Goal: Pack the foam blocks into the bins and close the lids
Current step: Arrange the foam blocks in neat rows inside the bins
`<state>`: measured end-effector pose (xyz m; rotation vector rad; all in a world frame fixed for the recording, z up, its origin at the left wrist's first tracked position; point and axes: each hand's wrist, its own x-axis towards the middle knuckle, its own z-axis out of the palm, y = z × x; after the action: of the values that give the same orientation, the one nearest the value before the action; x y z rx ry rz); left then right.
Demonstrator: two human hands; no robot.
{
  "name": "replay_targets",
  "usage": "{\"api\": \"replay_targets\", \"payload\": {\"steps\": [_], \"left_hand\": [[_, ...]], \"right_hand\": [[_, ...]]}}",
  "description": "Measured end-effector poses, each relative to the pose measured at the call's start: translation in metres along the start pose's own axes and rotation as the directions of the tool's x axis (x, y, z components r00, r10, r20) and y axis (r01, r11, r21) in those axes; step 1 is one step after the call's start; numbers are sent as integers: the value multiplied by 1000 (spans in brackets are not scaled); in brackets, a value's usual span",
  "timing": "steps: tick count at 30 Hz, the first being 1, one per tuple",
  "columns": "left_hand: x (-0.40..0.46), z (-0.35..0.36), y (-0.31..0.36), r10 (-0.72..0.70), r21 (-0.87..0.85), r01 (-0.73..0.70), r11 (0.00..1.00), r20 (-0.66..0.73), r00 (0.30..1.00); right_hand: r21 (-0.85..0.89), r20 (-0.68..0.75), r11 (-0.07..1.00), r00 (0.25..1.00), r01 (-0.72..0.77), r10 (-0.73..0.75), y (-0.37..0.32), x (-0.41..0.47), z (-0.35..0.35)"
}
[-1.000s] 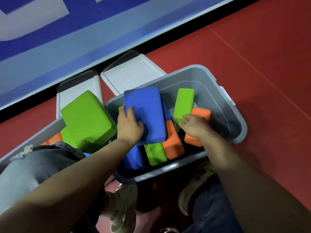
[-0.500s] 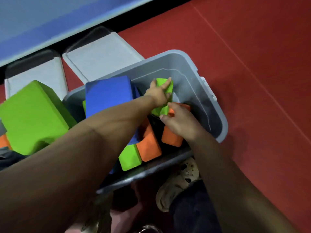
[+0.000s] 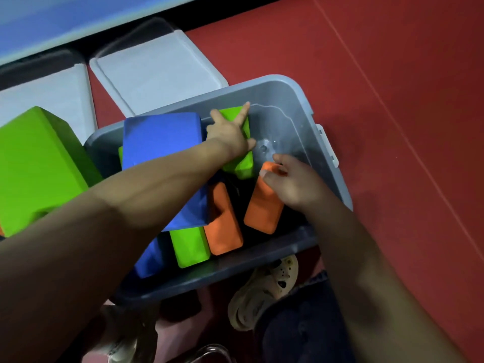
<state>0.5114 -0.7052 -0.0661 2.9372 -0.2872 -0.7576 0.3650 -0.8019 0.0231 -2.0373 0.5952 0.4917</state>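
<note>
The left hand (image 3: 230, 133) lies on top of a green foam block (image 3: 239, 142) at the far side of the grey plastic bin (image 3: 332, 189), fingers spread and fairly straight, one fingertip reaching toward the bin's far wall. It looks like a flat press, meant to push the block down into the open space at that end instead of lifting it. Just nearer the body, the right hand (image 3: 294, 184) curls its fingers over the top end of an orange foam block (image 3: 264, 205) that stands tilted in the bin, probably steadying it or tipping it aside so the green block has room to settle.

To the left of the left hand, its forearm crossing over it, a large blue foam block (image 3: 162, 153) lies across the top of the others; it sits high, likely because the pieces under it are not yet packed square. Below the forearm, toward the body, a second orange block (image 3: 224, 221), another green block (image 3: 190, 247) and a blue block (image 3: 149, 258) stand on end side by side against the near wall, an arrangement that saves floor space.

Far left of both hands a big green foam block (image 3: 39, 166) sticks up where a second bin would be; that bin itself I cannot make out. Beyond the hands two grey lids (image 3: 157, 72) rest flat on the red floor (image 3: 392, 74), set aside so the bins stay open. Packing looks partly done, and no lid is on yet.
</note>
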Motion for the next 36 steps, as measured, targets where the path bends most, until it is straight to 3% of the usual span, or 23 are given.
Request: {"api": "replay_targets", "payload": {"steps": [5,9,12,16,19,24,27,30,33,36], "left_hand": [[4,2,-6,-23,261,26,965,-14,1000],[12,1,1,95,540,-74,838,-11,995],[8,2,2,195,525,-163,835,-6,981],[-29,31,12,494,348,-449,823,-48,868],[-52,41,26,446,275,-416,867,-55,893],[-61,50,36,350,391,-378,839,143,926],[-55,50,42,290,259,-302,917,86,953],[-46,35,46,90,-84,-94,992,-60,994],[-35,21,44,-80,-374,28,927,-123,989],[-19,11,38,-92,-539,54,840,-43,995]], "right_hand": [[-35,-3,999,1000,0,0,-1,2,-1],[-77,-31,997,999,-13,11,5,6,-7],[-69,-48,998,999,-8,5,5,8,-11],[10,-80,999,996,-37,38,6,5,-16],[1,-99,998,993,-56,56,7,0,-21],[-1,-153,999,987,-46,46,4,-5,-25],[17,-175,999,984,-41,43,4,-8,-30],[34,-197,999,980,-27,33,5,-11,-33],[68,-225,997,973,-33,48,8,-15,-35],[72,-259,996,963,-54,71,9,-17,-37]]}}
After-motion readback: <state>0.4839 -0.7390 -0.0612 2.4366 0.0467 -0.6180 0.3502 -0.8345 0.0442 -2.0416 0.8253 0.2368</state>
